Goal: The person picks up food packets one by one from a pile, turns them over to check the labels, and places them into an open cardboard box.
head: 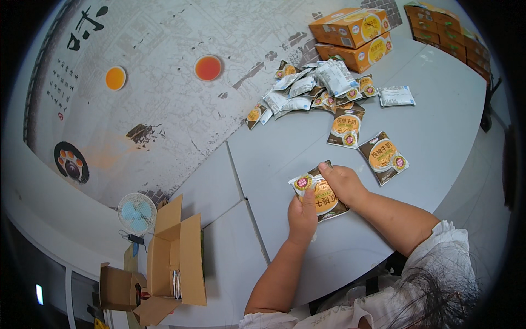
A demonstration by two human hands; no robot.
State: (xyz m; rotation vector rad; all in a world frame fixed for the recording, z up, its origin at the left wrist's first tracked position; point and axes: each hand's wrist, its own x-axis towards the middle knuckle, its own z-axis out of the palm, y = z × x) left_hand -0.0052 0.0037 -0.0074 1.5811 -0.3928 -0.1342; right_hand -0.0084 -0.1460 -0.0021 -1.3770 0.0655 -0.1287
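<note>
Both hands grip one brown-and-orange milk pouch (324, 196) above the near part of the grey table (283, 160). My left hand (303, 216) holds its left edge, the thumb lying on the printed face. At the pouch's upper right corner is my right hand (343, 183), its thumb on the top edge. Just right of my hands another pouch (384, 158) lies face up, touching the corner of a second pouch (346, 126). Behind them is a heap of similar pouches (304, 86), many showing white backs.
Two orange cartons (353, 31) are stacked behind the heap, and a lone pouch (396, 96) lies to its right. An open cardboard box (164, 263) with several packs inside stands at the lower left, near a small fan (137, 214). More cartons (446, 33) are stacked at the upper right.
</note>
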